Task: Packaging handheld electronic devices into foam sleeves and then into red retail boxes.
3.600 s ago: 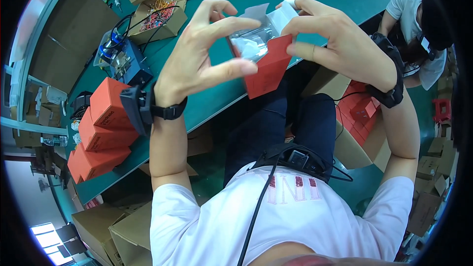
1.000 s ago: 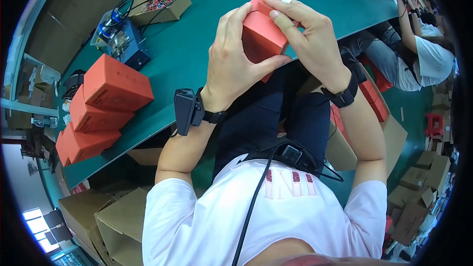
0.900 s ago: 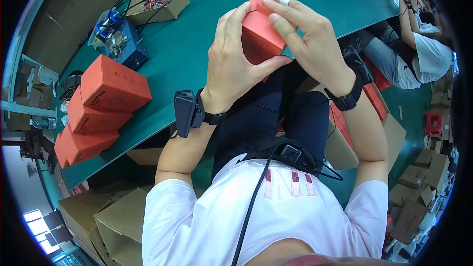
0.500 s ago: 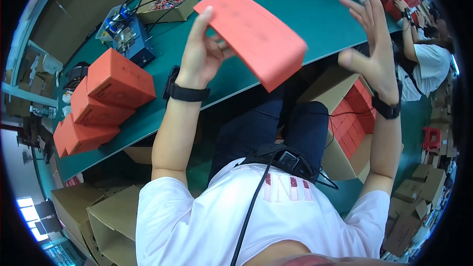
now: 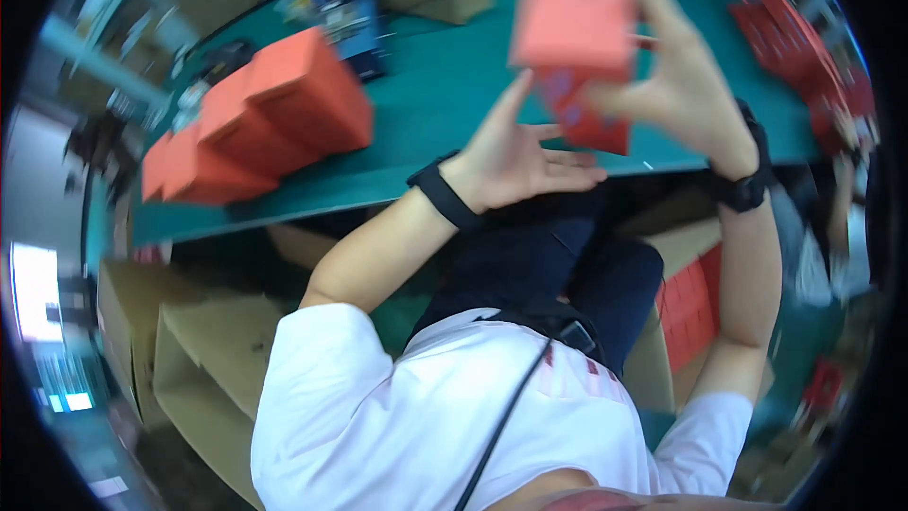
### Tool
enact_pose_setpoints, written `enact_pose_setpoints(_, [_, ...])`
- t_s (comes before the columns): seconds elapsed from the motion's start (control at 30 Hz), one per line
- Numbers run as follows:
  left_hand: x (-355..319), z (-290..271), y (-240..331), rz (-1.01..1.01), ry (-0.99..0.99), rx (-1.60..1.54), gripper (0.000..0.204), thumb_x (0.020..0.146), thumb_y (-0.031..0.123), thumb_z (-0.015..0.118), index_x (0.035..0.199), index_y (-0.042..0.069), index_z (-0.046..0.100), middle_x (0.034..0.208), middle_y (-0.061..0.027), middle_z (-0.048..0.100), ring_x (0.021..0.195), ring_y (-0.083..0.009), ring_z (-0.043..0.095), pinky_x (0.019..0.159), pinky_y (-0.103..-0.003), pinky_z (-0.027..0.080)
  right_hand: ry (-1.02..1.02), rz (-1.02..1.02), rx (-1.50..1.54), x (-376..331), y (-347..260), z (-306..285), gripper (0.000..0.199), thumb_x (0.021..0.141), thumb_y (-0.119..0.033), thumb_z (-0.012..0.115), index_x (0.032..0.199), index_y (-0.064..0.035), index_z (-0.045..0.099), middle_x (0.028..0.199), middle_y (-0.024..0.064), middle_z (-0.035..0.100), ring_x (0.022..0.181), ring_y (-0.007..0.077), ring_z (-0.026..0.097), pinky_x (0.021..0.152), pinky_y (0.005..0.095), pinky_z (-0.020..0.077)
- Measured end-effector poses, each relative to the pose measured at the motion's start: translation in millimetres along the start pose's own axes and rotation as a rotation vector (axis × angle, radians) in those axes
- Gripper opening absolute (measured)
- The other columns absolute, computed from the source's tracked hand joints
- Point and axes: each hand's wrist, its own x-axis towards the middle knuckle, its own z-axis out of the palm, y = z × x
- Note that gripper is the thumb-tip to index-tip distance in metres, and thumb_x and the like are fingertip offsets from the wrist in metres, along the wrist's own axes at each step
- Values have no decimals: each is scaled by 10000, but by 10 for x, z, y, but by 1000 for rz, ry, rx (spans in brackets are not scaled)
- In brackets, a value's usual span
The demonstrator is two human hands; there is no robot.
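A red cardboard box (image 5: 575, 24) is held up over the near edge of the table, its end turned toward me and blurred by motion. My right hand (image 5: 676, 85) grips it from the right, thumb across the near side and fingers behind. Just below and left of it is my left hand (image 5: 525, 163), palm up with fingers stretched out. The left thumb points up by the box's lower left corner; whether it touches the box I cannot tell. Several like red boxes (image 5: 307, 95) stand in a stepped row on the table to the left.
Behind the row are a blue device (image 5: 350, 33) and an open carton of small parts (image 5: 454, 0) on the green table (image 5: 426, 85). An open carton with red boxes (image 5: 689, 312) stands by my right leg. Empty-looking cartons (image 5: 203, 341) sit at lower left. A co-worker's arm (image 5: 845, 199) shows at right.
The red box has passed from my left hand to my right and turned end-on. My right hand has closed on it; my left has let go and dropped below. The view has shifted.
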Motion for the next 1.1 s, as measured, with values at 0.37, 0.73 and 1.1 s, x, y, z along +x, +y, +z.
enact_pose_setpoints(0.37, [-1776, -555, -132, 1743, 1040, 1406, 611, 861, 84, 734, 1399, 3, 457, 1283, -129, 543, 1183, -230, 542, 1040, -360, 427, 879, 540, -493, 95, 2434, -314, 1211, 619, -680, 845, 1358, 173, 406, 1310, 302, 561, 1207, 421, 570, 1059, 436, 428])
enact_pose_setpoints(0.73, [-1644, -979, -319, 1098, 484, 353, 480, 1061, 375, 448, 1411, 47, 452, 1253, -147, 607, 1077, -259, 625, 1013, -418, 485, 263, -217, -15, 1194, -635, 2053, 1231, 667, -467, 871, 1525, 97, 192, 1510, 352, 300, 1383, 507, 326, 1168, 497, 273])
enact_pose_setpoints(1.1, [-1391, -791, -105, 607, -121, -179, 1197, 802, 837, 514, 1506, -91, 236, 1511, -276, 370, 1422, -380, 368, 1179, -514, 319, 361, -178, 151, 395, -674, 1527, 875, 626, -229, 917, 1321, 13, 444, 1240, 216, 536, 1146, 372, 571, 966, 421, 481])
